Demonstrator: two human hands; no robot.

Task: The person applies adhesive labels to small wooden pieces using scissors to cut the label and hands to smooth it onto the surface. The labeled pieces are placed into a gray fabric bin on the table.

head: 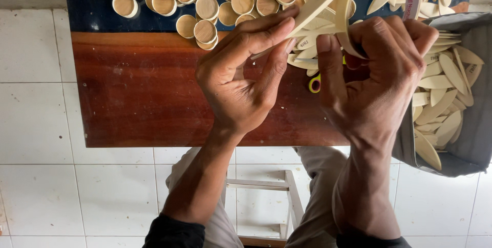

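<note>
Together we pinch a pale flat wooden stick (316,3) — left hand (241,81) fingers closed on it, right hand (376,81) gripping a curved pale wooden strip (342,20).

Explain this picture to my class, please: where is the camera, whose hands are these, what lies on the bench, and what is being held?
There is no machine here. The single picture comes from a camera worn on a person's head, looking down at their own two bare hands above a low wooden bench on a white tiled floor.

The left hand pinches a pale, flat oval wooden piece between thumb and fingers. The right hand has a grip on a loop of strip that curves upward; its exact material is hard to tell.

At the bench's far edge lies a pile of small round wooden caps. To the right, a grey cloth bag holds many more of the pale oval pieces. Something small and yellow peeks out between the hands, mostly hidden.
</note>
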